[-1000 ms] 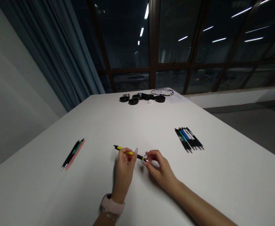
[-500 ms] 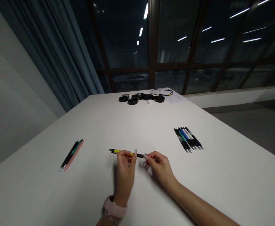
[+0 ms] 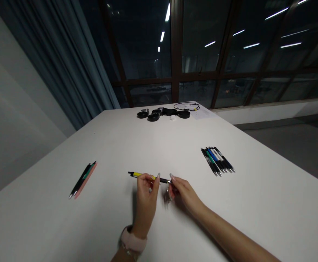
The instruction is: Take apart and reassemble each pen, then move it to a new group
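The table (image 3: 148,145) bears black discs (image 3: 153,118) at its far end — any contents too small to tell. Nearer lie a right row of pens (image 3: 217,161) and a left trio (image 3: 79,181). Between, the left hand (image 3: 146,198) pinches the yellow pen (image 3: 136,174); the right hand (image 3: 187,194) narrows its fingers at the tip — whether gripping, I cannot tell.

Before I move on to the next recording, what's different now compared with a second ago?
The yellow-and-black pen has swung more level in view, its clicker end lower, its tip higher. The right hand has shifted its fingers at the tip; their grip is unclear. The left hand keeps its hold; the left pens and right pens stayed put.
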The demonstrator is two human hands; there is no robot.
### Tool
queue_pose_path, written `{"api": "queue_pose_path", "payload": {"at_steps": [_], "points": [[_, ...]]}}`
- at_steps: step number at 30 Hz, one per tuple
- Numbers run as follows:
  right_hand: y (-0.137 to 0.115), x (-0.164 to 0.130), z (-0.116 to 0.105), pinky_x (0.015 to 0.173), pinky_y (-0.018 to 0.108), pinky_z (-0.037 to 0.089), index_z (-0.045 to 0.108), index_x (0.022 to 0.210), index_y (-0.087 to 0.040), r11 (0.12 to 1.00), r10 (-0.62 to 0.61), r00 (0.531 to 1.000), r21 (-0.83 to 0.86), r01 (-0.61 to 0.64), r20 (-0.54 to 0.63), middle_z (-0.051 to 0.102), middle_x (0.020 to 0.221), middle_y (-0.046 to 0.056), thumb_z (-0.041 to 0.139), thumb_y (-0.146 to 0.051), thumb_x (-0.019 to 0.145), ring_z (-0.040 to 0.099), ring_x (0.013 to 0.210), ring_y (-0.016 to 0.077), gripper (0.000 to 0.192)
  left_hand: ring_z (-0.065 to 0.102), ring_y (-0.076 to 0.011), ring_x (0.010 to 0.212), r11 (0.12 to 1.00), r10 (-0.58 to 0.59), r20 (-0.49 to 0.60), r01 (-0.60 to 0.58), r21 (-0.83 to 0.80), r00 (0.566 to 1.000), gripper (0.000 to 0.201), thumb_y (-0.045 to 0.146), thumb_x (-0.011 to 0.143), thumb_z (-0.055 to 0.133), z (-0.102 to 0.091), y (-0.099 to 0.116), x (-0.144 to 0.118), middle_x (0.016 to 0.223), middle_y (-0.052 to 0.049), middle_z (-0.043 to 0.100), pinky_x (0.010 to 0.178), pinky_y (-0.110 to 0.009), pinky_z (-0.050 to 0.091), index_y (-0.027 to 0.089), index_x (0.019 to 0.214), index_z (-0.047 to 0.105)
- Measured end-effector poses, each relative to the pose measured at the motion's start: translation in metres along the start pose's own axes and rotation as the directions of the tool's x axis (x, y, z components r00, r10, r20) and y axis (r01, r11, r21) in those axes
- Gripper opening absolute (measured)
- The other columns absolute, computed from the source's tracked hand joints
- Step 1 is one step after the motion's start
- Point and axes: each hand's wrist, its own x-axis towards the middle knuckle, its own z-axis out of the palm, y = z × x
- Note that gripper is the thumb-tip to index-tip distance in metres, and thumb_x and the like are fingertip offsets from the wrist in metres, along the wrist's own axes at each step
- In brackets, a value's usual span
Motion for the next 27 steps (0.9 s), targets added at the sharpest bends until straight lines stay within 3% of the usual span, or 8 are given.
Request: {"api": "queue_pose_path", "payload": {"at_steps": [3, 6, 11, 13, 17, 21, 24, 27], "points": [[-0.002, -0.001, -0.002, 0.056, 0.026, 0.042, 0.051, 0.058, -0.021, 0.997, -0.044, 0.997, -0.066, 0.049, 0.065, 0.053, 0.052, -0.002, 0.054, -0.08, 0.074, 0.049, 0.051, 0.0127, 0.061, 0.055, -0.0125, 0.069, 0.999, -0.035, 0.011, 0.035, -0.037, 0.999, 0.031, 0.044, 0.081, 0.07, 0.0, 0.001, 0.001, 0.077, 0.003, 0.053, 0.064, -0.025, 0.046, 0.023, 0.088, 0.048], [0.001, -0.002, -0.003, 0.057, 0.027, 0.041, 0.051, 0.054, -0.021, 0.983, -0.06, 0.993, -0.164, 0.076, 0.1, 0.05, 0.051, -0.001, 0.04, -0.077, 0.086, 0.048, 0.051, 0.0127, 0.065, 0.056, -0.0127, 0.07, 0.998, -0.051, 0.03, 0.052, -0.041, 0.998, 0.031, 0.044, 0.081, 0.069, -0.001, 0.001, -0.001, 0.078, 0.003, 0.053, 0.065, -0.025, 0.047, 0.023, 0.089, 0.047], [0.009, -0.004, -0.003, 0.056, 0.025, 0.041, 0.053, 0.077, -0.021, 0.958, -0.162, 0.982, -0.255, 0.132, -0.099, 0.057, 0.064, -0.003, 0.052, -0.067, 0.088, 0.052, 0.057, 0.013, 0.047, 0.055, -0.0129, 0.071, 0.998, -0.052, 0.04, 0.053, -0.024, 0.998, 0.03, 0.042, 0.082, 0.069, 0.0, -0.001, -0.003, 0.078, 0.003, 0.052, 0.065, -0.025, 0.046, 0.023, 0.09, 0.046], [0.01, -0.004, -0.004, 0.057, 0.025, 0.041, 0.053, 0.075, -0.021, 0.938, -0.212, 0.97, -0.304, 0.166, -0.122, 0.057, 0.064, -0.002, 0.051, -0.065, 0.089, 0.053, 0.059, 0.0133, 0.046, 0.055, -0.013, 0.071, 0.998, -0.058, 0.052, 0.059, -0.012, 0.997, 0.029, 0.041, 0.083, 0.068, 0.0, -0.001, -0.004, 0.078, 0.003, 0.052, 0.065, -0.025, 0.046, 0.023, 0.091, 0.046], [0.006, -0.006, -0.006, 0.063, 0.026, 0.043, 0.053, 0.062, -0.02, 0.912, -0.221, 0.974, -0.362, 0.191, -0.043, 0.055, 0.059, -0.001, 0.034, -0.062, 0.097, 0.054, 0.06, 0.0136, 0.058, 0.055, -0.0129, 0.072, 0.998, -0.062, 0.077, 0.063, -0.005, 0.995, 0.028, 0.041, 0.084, 0.067, 0.001, 0.0, -0.004, 0.079, 0.003, 0.052, 0.067, -0.025, 0.046, 0.024, 0.091, 0.046], [0.0, -0.009, -0.009, 0.06, 0.025, 0.041, 0.056, 0.072, -0.02, 0.829, -0.265, 0.962, -0.493, 0.263, 0.068, 0.055, 0.068, -0.001, 0.045, -0.059, 0.094, 0.052, 0.063, 0.0133, 0.046, 0.054, -0.0126, 0.069, 0.996, -0.08, 0.049, 0.082, -0.044, 0.996, 0.031, 0.045, 0.082, 0.068, 0.0, 0.002, -0.001, 0.076, 0.004, 0.051, 0.065, -0.025, 0.045, 0.024, 0.089, 0.046], [-0.004, -0.01, -0.011, 0.066, 0.026, 0.043, 0.057, 0.071, -0.02, 0.759, -0.288, 0.94, -0.555, 0.34, 0.181, 0.058, 0.072, 0.001, 0.041, -0.048, 0.099, 0.056, 0.069, 0.0141, 0.043, 0.053, -0.0119, 0.066, 0.992, -0.102, 0.069, 0.107, -0.072, 0.992, 0.033, 0.047, 0.082, 0.068, -0.001, 0.002, 0.0, 0.073, 0.005, 0.05, 0.061, -0.024, 0.044, 0.023, 0.088, 0.046], [-0.004, -0.01, -0.013, 0.066, 0.026, 0.043, 0.059, 0.076, -0.02, 0.751, -0.264, 0.952, -0.586, 0.305, 0.156, 0.06, 0.073, 0.0, 0.041, -0.042, 0.1, 0.057, 0.068, 0.0141, 0.037, 0.054, -0.0113, 0.066, 0.992, -0.096, 0.081, 0.102, -0.08, 0.992, 0.032, 0.045, 0.082, 0.068, 0.0, 0.002, 0.0, 0.075, 0.005, 0.05, 0.062, -0.023, 0.044, 0.023, 0.089, 0.046]]}}
